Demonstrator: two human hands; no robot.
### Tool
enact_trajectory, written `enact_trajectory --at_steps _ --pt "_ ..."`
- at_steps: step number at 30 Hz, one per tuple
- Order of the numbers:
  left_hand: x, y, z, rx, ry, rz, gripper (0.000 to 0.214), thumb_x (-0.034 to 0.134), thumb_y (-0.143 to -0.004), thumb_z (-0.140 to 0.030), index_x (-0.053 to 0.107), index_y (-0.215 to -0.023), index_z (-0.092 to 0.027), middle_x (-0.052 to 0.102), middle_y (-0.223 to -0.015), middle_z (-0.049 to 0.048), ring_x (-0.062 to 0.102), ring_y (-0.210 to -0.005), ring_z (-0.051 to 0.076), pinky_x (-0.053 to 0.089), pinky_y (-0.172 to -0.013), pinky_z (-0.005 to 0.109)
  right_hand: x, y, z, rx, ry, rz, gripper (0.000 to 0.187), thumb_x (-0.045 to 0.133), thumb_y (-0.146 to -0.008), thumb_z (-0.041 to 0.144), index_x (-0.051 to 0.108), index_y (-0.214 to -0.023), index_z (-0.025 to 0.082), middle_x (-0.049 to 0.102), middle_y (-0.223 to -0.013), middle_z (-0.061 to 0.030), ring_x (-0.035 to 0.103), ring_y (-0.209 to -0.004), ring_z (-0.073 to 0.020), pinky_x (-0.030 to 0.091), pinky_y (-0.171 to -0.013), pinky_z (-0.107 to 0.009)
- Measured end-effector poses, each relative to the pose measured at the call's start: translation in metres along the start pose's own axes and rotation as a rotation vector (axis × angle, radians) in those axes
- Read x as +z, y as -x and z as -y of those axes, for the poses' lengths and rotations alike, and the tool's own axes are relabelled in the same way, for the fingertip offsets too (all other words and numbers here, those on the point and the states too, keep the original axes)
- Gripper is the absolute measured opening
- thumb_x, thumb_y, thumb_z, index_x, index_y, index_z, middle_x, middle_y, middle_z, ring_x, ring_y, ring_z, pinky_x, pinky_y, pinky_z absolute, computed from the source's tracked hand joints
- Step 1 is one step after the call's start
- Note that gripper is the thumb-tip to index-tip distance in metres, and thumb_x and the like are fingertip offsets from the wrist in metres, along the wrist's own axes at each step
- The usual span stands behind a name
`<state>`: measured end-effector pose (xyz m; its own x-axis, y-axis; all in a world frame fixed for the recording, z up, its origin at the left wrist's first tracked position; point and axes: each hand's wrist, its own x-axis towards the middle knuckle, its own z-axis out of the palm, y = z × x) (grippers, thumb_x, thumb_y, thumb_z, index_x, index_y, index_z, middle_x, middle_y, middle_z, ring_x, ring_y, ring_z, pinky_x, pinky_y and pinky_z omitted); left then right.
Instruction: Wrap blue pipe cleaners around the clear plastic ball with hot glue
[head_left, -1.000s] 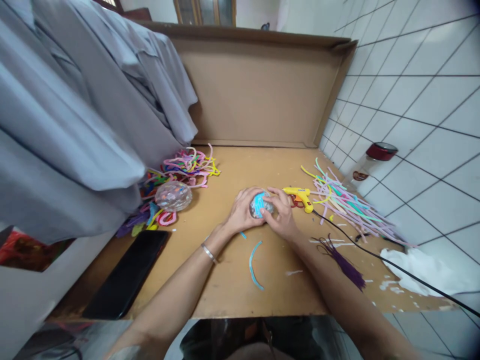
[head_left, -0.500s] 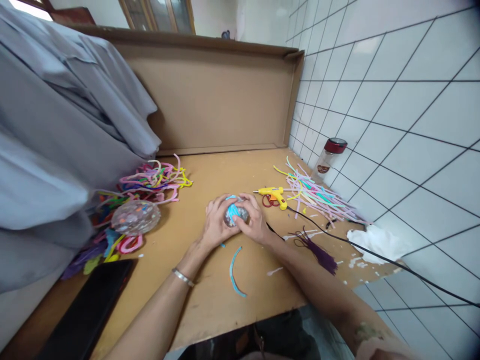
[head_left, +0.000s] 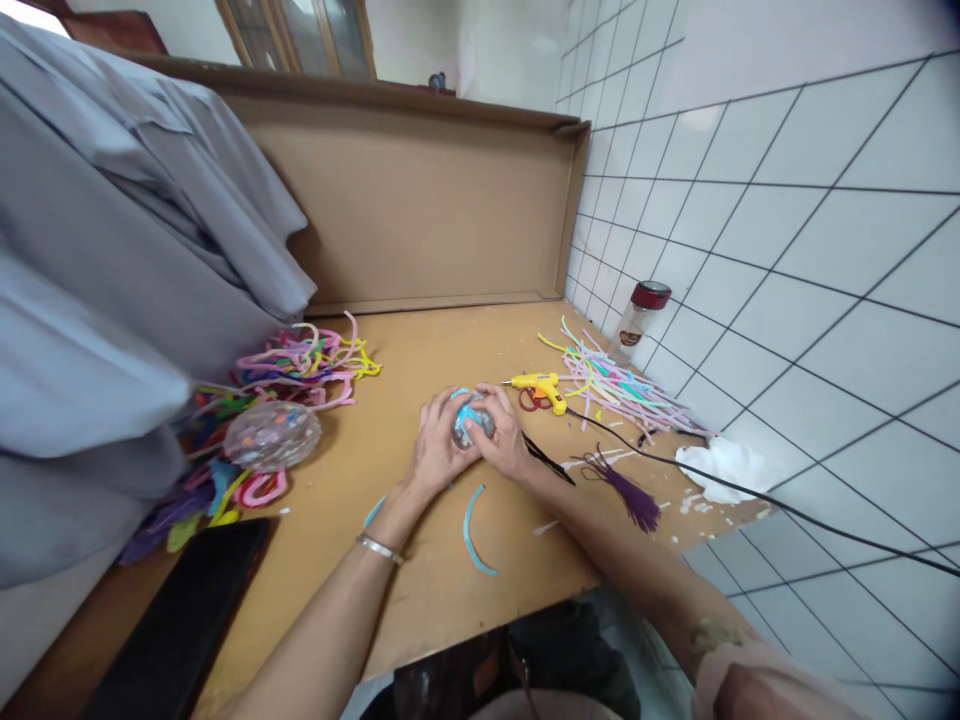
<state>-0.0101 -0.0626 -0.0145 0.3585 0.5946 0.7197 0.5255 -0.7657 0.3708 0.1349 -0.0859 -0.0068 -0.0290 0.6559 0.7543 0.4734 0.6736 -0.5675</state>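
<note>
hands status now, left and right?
Left hand: closed around the small blue-wrapped ball.
Right hand: closed on the same ball from the other side.

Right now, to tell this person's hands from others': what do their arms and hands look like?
Both forearms are bare: no sleeves, no gloves. The left hand has a thin silver bangle at its wrist. The right hand wears nothing; a dark mark, perhaps a tattoo, shows on that forearm.
</note>
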Motion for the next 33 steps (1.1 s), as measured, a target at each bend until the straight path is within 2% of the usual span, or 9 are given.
enact_trajectory --at_steps 5,9,15,20,24,27,29,32,33 --pt "0.0 0.0 0.001 0.007 0.023 0.036 0.056 0.067 -0.079 -0.043 0.051 -0.128 -0.021 0.051 -0.132 0.0147 0.05 -0.123 0.031 0.043 -0.106 0.049 0.0 0.001 0.006 0.035 0.052 -0.015 0.018 0.053 -0.086 0.03 0.058 -0.101 0.021 0.055 -0.116 -0.0118 0.054 -0.117 -0.023 0.045 -0.104 -0.042" --pt "0.0 -0.001 0.003 -0.006 0.034 0.029 0.056 0.067 -0.078 -0.042 0.051 -0.127 -0.021 0.052 -0.131 0.0141 0.05 -0.124 0.03 0.042 -0.106 0.049 -0.001 -0.001 0.009 0.052 0.054 -0.008 0.018 0.054 -0.085 0.03 0.058 -0.099 0.02 0.054 -0.117 -0.0129 0.052 -0.12 -0.0239 0.044 -0.105 -0.042" --pt "0.001 -0.001 0.003 0.034 0.062 0.016 0.055 0.069 -0.077 -0.042 0.053 -0.124 -0.02 0.053 -0.13 0.0141 0.051 -0.124 0.03 0.043 -0.106 0.048 -0.005 -0.002 0.01 0.051 0.041 -0.01 0.01 0.055 -0.084 0.028 0.058 -0.093 0.022 0.058 -0.11 -0.0095 0.056 -0.112 -0.0221 0.046 -0.1 -0.04" --pt "0.001 -0.003 0.004 0.006 0.093 0.033 0.053 0.07 -0.077 -0.039 0.055 -0.123 -0.021 0.053 -0.132 0.0138 0.051 -0.124 0.03 0.044 -0.105 0.048 -0.012 -0.004 0.008 0.061 0.094 0.071 0.017 0.055 -0.083 0.026 0.06 -0.098 0.021 0.056 -0.117 -0.0107 0.053 -0.118 -0.024 0.042 -0.105 -0.043" --pt "0.002 -0.005 0.006 -0.007 0.075 0.021 0.056 0.072 -0.074 -0.042 0.056 -0.123 -0.02 0.053 -0.132 0.0148 0.052 -0.124 0.031 0.045 -0.105 0.049 -0.037 -0.016 0.014 0.105 0.193 0.073 0.018 0.056 -0.084 0.029 0.064 -0.098 0.021 0.056 -0.12 -0.0119 0.053 -0.118 -0.026 0.041 -0.103 -0.045" --pt "0.003 -0.005 0.006 -0.034 0.043 0.01 0.058 0.074 -0.073 -0.043 0.056 -0.124 -0.021 0.054 -0.131 0.0146 0.053 -0.122 0.032 0.045 -0.104 0.05 -0.065 -0.017 0.028 0.109 0.258 -0.031 0.016 0.051 -0.085 0.024 0.063 -0.096 0.022 0.063 -0.105 -0.0088 0.058 -0.105 -0.0241 0.045 -0.095 -0.043" --pt "0.003 -0.006 0.005 -0.041 0.023 0.012 0.058 0.073 -0.074 -0.043 0.057 -0.125 -0.021 0.054 -0.131 0.0149 0.052 -0.122 0.032 0.045 -0.104 0.05 -0.08 -0.012 0.039 0.091 0.311 -0.039 0.016 0.049 -0.087 0.023 0.064 -0.095 0.022 0.065 -0.097 -0.0064 0.06 -0.096 -0.0221 0.046 -0.091 -0.039" --pt "0.003 -0.006 0.003 0.003 -0.003 0.037 0.056 0.072 -0.076 -0.044 0.058 -0.124 -0.021 0.053 -0.133 0.0156 0.051 -0.122 0.033 0.045 -0.104 0.05 -0.095 -0.015 0.043 0.069 0.415 0.035 0.015 0.053 -0.086 0.024 0.065 -0.094 0.022 0.066 -0.091 -0.0052 0.06 -0.09 -0.0219 0.046 -0.089 -0.039" --pt "0.002 -0.006 0.002 0.019 -0.009 0.048 0.055 0.071 -0.076 -0.044 0.058 -0.124 -0.021 0.052 -0.133 0.0157 0.051 -0.122 0.033 0.045 -0.104 0.05 -0.1 -0.022 0.039 0.115 0.457 -0.017 0.015 0.052 -0.086 0.025 0.065 -0.093 0.022 0.067 -0.092 -0.0062 0.06 -0.092 -0.0227 0.046 -0.089 -0.039"
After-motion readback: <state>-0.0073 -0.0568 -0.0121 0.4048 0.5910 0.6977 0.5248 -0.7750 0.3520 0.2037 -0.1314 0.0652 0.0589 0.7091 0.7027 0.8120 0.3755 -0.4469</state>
